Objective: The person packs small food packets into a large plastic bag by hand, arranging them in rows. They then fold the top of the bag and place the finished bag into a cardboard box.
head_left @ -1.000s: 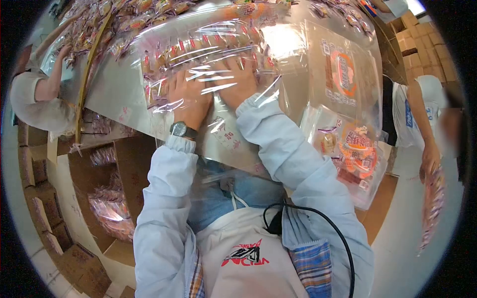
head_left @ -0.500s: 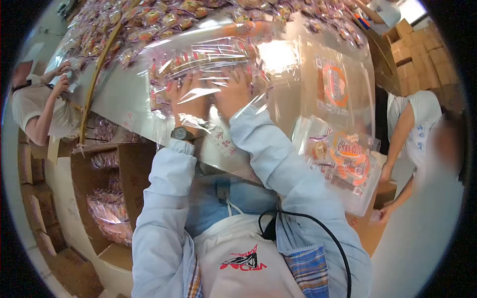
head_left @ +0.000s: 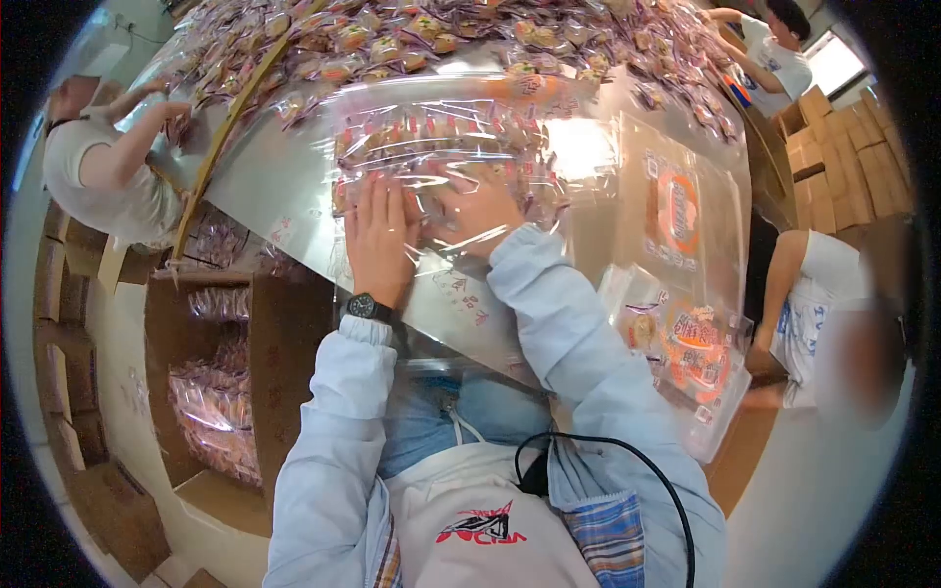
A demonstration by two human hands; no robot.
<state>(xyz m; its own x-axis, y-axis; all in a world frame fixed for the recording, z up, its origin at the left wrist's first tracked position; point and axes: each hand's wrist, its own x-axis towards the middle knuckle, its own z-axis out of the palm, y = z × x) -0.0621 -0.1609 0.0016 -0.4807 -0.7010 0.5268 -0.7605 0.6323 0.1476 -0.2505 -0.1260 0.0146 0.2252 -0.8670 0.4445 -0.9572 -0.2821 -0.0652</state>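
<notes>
A large clear plastic bag (head_left: pixel 461 147) lies on the shiny metal table (head_left: pixel 265 186) in front of me, filled with rows of small wrapped snack packets (head_left: pixel 412 137). Both of my hands are inside the bag's mouth. My left hand (head_left: pixel 377 230) lies flat, fingers together, against the packets; a black watch is on its wrist. My right hand (head_left: pixel 480 211) rests beside it under the film, fingers spread toward the packets. Neither hand grips anything that I can see.
Loose snack packets (head_left: pixel 470 29) cover the far table. Printed empty bags (head_left: pixel 676 211) and a filled one (head_left: pixel 691 343) lie to the right. An open carton of packed bags (head_left: pixel 216 392) stands at the left. Other people work at the left (head_left: pixel 103 167), right (head_left: pixel 804 294) and far right (head_left: pixel 774 49).
My view has tilted, so the bag sits lower in view. My left hand has flattened with fingers together. The person at left now reaches onto the table; the one at right has bent lower.
</notes>
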